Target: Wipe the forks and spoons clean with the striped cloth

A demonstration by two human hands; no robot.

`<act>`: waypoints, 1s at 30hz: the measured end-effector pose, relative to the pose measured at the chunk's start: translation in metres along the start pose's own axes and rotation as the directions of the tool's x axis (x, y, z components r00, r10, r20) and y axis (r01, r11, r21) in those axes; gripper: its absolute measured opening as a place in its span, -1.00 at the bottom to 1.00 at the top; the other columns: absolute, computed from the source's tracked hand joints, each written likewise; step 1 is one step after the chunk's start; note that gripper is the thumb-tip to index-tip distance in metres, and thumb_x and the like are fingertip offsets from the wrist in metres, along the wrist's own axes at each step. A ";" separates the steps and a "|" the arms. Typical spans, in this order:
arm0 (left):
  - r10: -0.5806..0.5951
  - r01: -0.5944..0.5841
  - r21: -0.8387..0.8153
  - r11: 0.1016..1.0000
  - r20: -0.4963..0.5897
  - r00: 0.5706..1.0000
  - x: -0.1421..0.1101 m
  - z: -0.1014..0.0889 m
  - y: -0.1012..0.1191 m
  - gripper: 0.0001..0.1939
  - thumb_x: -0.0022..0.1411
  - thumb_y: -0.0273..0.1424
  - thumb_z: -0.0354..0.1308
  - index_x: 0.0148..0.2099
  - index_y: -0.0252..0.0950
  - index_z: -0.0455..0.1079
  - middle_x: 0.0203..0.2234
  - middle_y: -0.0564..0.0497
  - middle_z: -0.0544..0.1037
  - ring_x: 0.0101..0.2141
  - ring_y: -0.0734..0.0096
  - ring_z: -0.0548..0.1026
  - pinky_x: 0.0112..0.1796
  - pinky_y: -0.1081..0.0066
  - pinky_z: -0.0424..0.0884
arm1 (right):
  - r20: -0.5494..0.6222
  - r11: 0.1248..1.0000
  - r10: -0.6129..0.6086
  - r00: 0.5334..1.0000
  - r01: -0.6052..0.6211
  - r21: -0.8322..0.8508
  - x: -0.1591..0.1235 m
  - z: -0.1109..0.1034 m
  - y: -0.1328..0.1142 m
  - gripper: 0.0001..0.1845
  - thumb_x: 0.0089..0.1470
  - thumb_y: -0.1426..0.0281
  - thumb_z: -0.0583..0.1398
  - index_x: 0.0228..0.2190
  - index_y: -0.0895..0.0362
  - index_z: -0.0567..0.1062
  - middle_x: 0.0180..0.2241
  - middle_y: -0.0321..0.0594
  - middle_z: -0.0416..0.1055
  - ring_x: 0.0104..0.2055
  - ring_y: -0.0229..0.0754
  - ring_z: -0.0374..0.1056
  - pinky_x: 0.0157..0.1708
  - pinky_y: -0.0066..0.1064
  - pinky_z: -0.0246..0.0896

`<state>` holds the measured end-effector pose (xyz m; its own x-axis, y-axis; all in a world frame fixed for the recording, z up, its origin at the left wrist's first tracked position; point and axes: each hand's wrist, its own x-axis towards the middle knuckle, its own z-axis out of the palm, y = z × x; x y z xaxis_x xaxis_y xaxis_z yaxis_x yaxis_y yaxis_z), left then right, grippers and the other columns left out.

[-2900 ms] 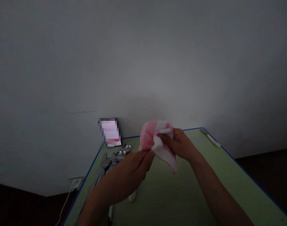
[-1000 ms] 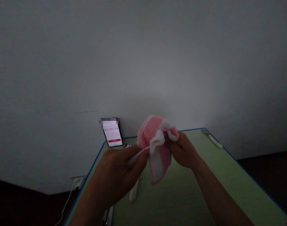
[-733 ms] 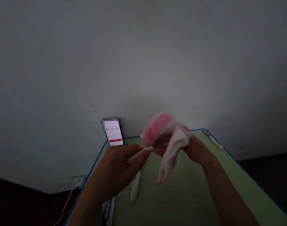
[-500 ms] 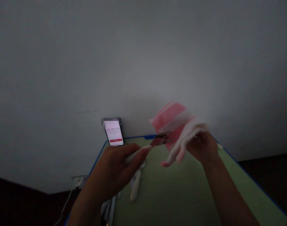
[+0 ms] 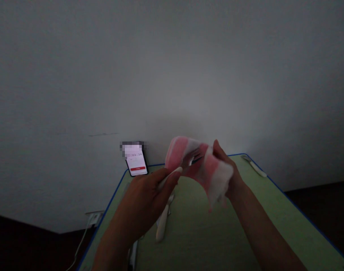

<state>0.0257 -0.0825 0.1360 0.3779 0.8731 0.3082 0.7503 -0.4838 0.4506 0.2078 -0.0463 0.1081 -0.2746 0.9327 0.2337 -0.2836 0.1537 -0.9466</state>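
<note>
My left hand (image 5: 145,195) is closed around the pale handle of a fork (image 5: 193,158), whose metal tines point up and to the right. A pink-and-white striped cloth (image 5: 217,173) hangs from my right hand (image 5: 231,169), its fingers closed on the right part of it. The cloth spreads behind and beside the tines; whether it touches them I cannot tell. Below my left hand, another piece of cutlery with a pale handle (image 5: 161,226) lies on the green table (image 5: 211,233), partly hidden.
A phone (image 5: 136,160) showing a running timer leans at the table's back left, against the wall. On the back right edge lies a pale-handled utensil (image 5: 255,167). More cutlery (image 5: 133,254) shows at the lower left. A socket with a white cable (image 5: 84,233) is left of the table.
My right hand and the cloth have moved left, and the cloth now spreads out behind the fork. My left hand with the fork has barely shifted. The utensil at the back right has come into view.
</note>
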 end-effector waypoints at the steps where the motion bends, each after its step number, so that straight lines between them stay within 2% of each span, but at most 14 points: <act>1: -0.005 0.005 -0.006 1.000 0.015 1.000 0.000 -0.001 -0.001 -0.65 0.29 -0.22 -0.12 -0.31 -0.30 0.41 -0.61 0.09 0.45 -0.59 0.52 0.37 -0.54 0.54 0.20 | 0.029 0.995 0.029 0.999 -0.032 0.090 -0.002 0.003 -0.003 -0.30 0.08 -0.06 -0.22 -0.12 0.17 0.38 -0.29 -0.06 0.45 -0.16 -0.10 0.38 -0.21 -0.29 0.29; 3: -0.003 0.005 -0.044 0.999 0.043 0.999 0.000 -0.003 -0.003 -0.66 0.29 -0.23 -0.12 -0.28 -0.30 0.41 -0.59 0.09 0.45 -0.57 0.52 0.37 -0.53 0.54 0.21 | 0.063 0.975 0.047 0.997 -0.060 0.213 -0.006 0.004 -0.007 -0.45 0.06 0.00 -0.07 -0.15 0.13 0.39 -0.27 -0.13 0.45 -0.19 -0.15 0.38 -0.20 -0.34 0.28; 5: 0.010 -0.003 -0.106 0.994 0.063 0.998 -0.001 -0.005 -0.003 -0.67 0.29 -0.24 -0.12 -0.25 -0.30 0.42 -0.56 0.08 0.48 -0.55 0.52 0.38 -0.51 0.54 0.23 | 0.114 0.969 0.024 0.993 -0.051 0.241 -0.011 0.000 -0.007 -0.57 -0.02 0.12 0.11 -0.14 0.08 0.39 -0.26 -0.21 0.43 -0.25 -0.22 0.37 -0.24 -0.42 0.28; 8: 0.020 -0.005 -0.166 0.986 0.090 0.996 -0.003 -0.007 -0.001 -0.67 0.29 -0.25 -0.11 -0.17 -0.28 0.43 -0.53 0.07 0.50 -0.53 0.51 0.39 -0.51 0.55 0.24 | 0.246 0.993 -0.005 0.969 -0.024 0.115 -0.017 -0.013 -0.004 -0.47 -0.16 0.39 0.29 -0.09 -0.01 0.34 -0.27 -0.35 0.42 -0.34 -0.34 0.35 -0.36 -0.56 0.26; 10: 0.022 -0.003 -0.168 0.986 0.109 0.994 -0.003 -0.008 0.001 -0.67 0.29 -0.25 -0.11 -0.15 -0.27 0.42 -0.54 0.07 0.49 -0.55 0.52 0.37 -0.54 0.56 0.22 | 0.277 1.000 -0.010 0.961 0.010 0.003 -0.019 -0.018 -0.003 -0.43 -0.18 0.46 0.31 -0.08 -0.03 0.32 -0.26 -0.36 0.42 -0.34 -0.36 0.35 -0.35 -0.56 0.27; 11: 0.029 -0.009 -0.165 0.986 0.120 0.992 -0.004 -0.007 0.001 -0.68 0.29 -0.25 -0.11 -0.15 -0.27 0.42 -0.55 0.07 0.48 -0.56 0.52 0.37 -0.54 0.56 0.21 | 0.262 0.999 -0.012 0.965 0.023 -0.039 -0.018 -0.018 -0.002 -0.47 -0.17 0.45 0.31 -0.11 0.00 0.35 -0.27 -0.34 0.42 -0.33 -0.35 0.35 -0.33 -0.53 0.27; 13: 0.055 -0.032 -0.156 0.987 0.149 0.987 -0.004 -0.006 0.003 -0.69 0.29 -0.25 -0.11 -0.24 -0.28 0.41 -0.57 0.09 0.45 -0.56 0.53 0.35 -0.54 0.56 0.19 | 0.178 0.994 -0.024 0.984 0.043 -0.100 -0.016 -0.014 -0.001 -0.63 -0.17 0.39 0.31 -0.23 0.08 0.43 -0.31 -0.30 0.44 -0.34 -0.32 0.35 -0.34 -0.50 0.27; 16: 0.085 -0.063 -0.136 0.989 0.162 0.983 -0.003 -0.005 0.006 -0.68 0.30 -0.27 -0.14 -0.36 -0.30 0.35 -0.61 0.10 0.39 -0.57 0.53 0.33 -0.54 0.55 0.18 | -0.043 0.985 -0.091 0.995 0.084 -0.148 -0.009 -0.002 0.001 -0.77 -0.16 0.29 0.29 -0.42 0.15 0.49 -0.42 -0.28 0.44 -0.41 -0.29 0.32 -0.42 -0.50 0.25; 19: 0.090 -0.063 -0.157 0.986 0.169 0.982 -0.003 -0.005 0.010 -0.69 0.31 -0.28 -0.16 -0.30 -0.29 0.35 -0.58 0.09 0.41 -0.56 0.51 0.33 -0.52 0.53 0.18 | -0.228 0.976 -0.188 0.955 0.156 -0.152 -0.004 0.009 0.005 -0.74 -0.08 0.20 0.23 -0.45 0.15 0.49 -0.47 -0.30 0.40 -0.46 -0.32 0.25 -0.47 -0.52 0.19; 23: 0.073 -0.033 -0.200 0.979 0.199 0.977 0.001 0.000 0.007 -0.70 0.30 -0.30 -0.18 -0.27 -0.30 0.35 -0.52 0.05 0.44 -0.52 0.47 0.34 -0.48 0.50 0.19 | -0.365 0.959 -0.259 0.895 0.193 -0.207 -0.001 0.014 0.011 -0.66 0.00 0.12 0.13 -0.52 0.16 0.42 -0.56 -0.33 0.28 -0.50 -0.34 0.16 -0.52 -0.53 0.11; 26: 0.073 -0.029 -0.232 0.972 0.186 0.980 0.006 0.013 0.000 -0.70 0.29 -0.32 -0.19 -0.29 -0.30 0.34 -0.54 0.06 0.42 -0.54 0.46 0.32 -0.50 0.49 0.16 | -0.455 0.974 -0.216 0.864 0.161 -0.157 0.004 0.013 0.025 -0.61 0.00 0.07 0.10 -0.49 0.16 0.39 -0.57 -0.36 0.26 -0.53 -0.35 0.13 -0.55 -0.54 0.07; 28: 0.017 0.019 -0.224 0.975 0.157 0.987 0.009 0.025 -0.001 -0.72 0.27 -0.37 -0.18 -0.33 -0.30 0.33 -0.53 0.04 0.42 -0.50 0.43 0.34 -0.48 0.48 0.14 | -0.486 0.994 -0.111 0.867 0.101 -0.047 0.010 0.010 0.039 -0.55 -0.02 0.01 0.09 -0.49 0.18 0.39 -0.60 -0.36 0.25 -0.57 -0.35 0.13 -0.61 -0.54 0.03; 30: -0.043 0.071 -0.230 0.971 0.122 0.992 0.009 0.042 0.000 -0.71 0.26 -0.34 -0.17 -0.35 -0.28 0.34 -0.55 0.03 0.42 -0.51 0.39 0.35 -0.46 0.45 0.13 | -0.522 0.990 0.029 0.852 0.049 0.134 0.016 0.006 0.057 -0.50 -0.06 -0.05 0.08 -0.48 0.17 0.38 -0.63 -0.36 0.26 -0.60 -0.35 0.14 -0.64 -0.53 0.04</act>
<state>0.0524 -0.0725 0.1034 0.4085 0.8941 0.1834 0.6301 -0.4216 0.6520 0.1823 -0.0246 0.0593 0.2378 0.9697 0.0558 -0.4170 0.1538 -0.8958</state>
